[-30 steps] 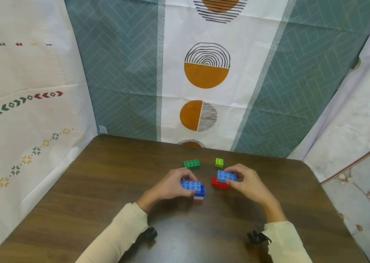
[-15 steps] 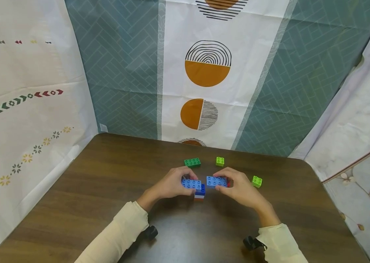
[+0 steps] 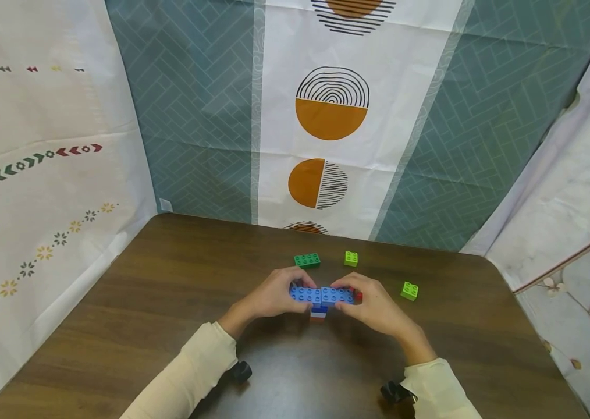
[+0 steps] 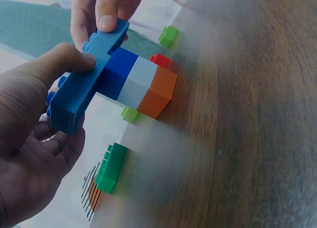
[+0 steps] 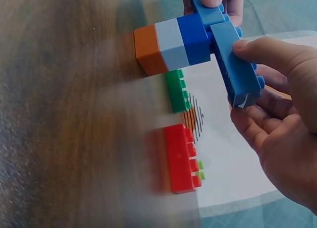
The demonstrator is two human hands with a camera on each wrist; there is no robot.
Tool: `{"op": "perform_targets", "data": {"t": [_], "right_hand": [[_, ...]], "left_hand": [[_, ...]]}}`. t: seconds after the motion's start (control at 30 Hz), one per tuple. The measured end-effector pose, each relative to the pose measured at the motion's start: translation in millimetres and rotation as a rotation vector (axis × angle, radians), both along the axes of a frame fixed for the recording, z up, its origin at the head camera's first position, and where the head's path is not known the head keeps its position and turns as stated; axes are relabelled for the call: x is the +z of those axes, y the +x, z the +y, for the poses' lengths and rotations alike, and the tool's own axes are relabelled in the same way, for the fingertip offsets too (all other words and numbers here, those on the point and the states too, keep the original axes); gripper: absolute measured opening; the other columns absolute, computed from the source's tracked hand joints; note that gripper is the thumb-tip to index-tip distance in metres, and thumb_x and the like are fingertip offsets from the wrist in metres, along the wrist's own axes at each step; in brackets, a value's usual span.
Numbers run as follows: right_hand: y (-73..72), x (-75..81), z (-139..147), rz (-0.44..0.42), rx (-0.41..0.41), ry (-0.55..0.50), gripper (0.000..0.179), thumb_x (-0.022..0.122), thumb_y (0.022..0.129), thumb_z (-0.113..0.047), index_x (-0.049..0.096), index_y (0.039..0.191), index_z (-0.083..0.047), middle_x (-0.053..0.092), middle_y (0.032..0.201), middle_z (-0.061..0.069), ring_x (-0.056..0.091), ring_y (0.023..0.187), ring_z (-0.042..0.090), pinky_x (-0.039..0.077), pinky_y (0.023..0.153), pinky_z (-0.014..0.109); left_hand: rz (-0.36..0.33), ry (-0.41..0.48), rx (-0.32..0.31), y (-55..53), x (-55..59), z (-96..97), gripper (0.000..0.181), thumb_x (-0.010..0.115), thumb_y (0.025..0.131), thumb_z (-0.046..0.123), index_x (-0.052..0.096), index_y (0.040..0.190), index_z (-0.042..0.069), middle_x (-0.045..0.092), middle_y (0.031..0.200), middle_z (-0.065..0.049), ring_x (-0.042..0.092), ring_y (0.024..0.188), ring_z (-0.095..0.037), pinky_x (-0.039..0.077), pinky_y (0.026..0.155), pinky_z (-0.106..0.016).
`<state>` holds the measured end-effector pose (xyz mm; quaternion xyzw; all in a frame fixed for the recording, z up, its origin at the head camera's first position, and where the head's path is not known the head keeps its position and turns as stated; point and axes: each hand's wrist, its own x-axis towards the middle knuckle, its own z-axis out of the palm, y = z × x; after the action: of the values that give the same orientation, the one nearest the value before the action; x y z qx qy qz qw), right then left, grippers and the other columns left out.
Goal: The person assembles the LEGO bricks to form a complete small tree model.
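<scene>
My left hand (image 3: pixel 276 294) grips one light blue brick (image 3: pixel 305 295) between thumb and fingers. Its inner end sits on top of a small stack: a dark blue brick (image 4: pixel 119 72), a white brick (image 4: pixel 137 79) and an orange brick (image 4: pixel 158 91) at the bottom, on the table. With thumb and fingers, my right hand (image 3: pixel 376 302) pinches a second light blue brick (image 5: pixel 237 64), end to end with the first and over the same stack. In the right wrist view a narrow gap shows between this brick and the dark blue one.
A red brick (image 5: pixel 179 158) lies just right of the stack, mostly hidden by my right hand in the head view. Behind are a green brick (image 3: pixel 307 260) and a small lime brick (image 3: pixel 351 259). Another lime brick (image 3: pixel 409 291) lies right on the wooden table (image 3: pixel 180 256).
My right hand has moved left with its light blue brick, from above the red brick to the stack. This uncovers the right lime brick. The left hand has stayed in place.
</scene>
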<state>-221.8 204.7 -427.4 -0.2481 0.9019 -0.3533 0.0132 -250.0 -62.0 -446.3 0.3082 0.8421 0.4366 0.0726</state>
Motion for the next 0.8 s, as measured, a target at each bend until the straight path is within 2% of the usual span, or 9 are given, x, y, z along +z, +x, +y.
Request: {"op": "perform_targets", "data": {"t": [0.3,0.8], "right_hand": [[1.4,-4.3,-2.9,0.000,-0.004,-0.035,0.037,0.080,0.090,-0.025,0.071,0.125,-0.017,0.068,0.116,-0.002,0.061,0.105,0.016,0.055,0.089,0.023],[1.2,-8.2,-9.9,0.034,0.002,-0.072,0.031,0.080,0.090,-0.024,0.072,0.120,-0.019,0.068,0.115,-0.003,0.063,0.104,0.015,0.056,0.092,0.024]], "left_hand": [[0.002,-0.009,0.002,-0.1,-0.7,0.6,0.035,0.079,0.086,0.028,0.069,0.118,0.018,0.067,0.113,0.003,0.058,0.102,-0.012,0.054,0.087,-0.026],[0.019,-0.005,-0.006,-2.4,-2.1,0.9,0.034,0.080,0.086,0.027,0.070,0.117,0.017,0.068,0.111,0.002,0.058,0.100,-0.012,0.054,0.087,-0.025]]}}
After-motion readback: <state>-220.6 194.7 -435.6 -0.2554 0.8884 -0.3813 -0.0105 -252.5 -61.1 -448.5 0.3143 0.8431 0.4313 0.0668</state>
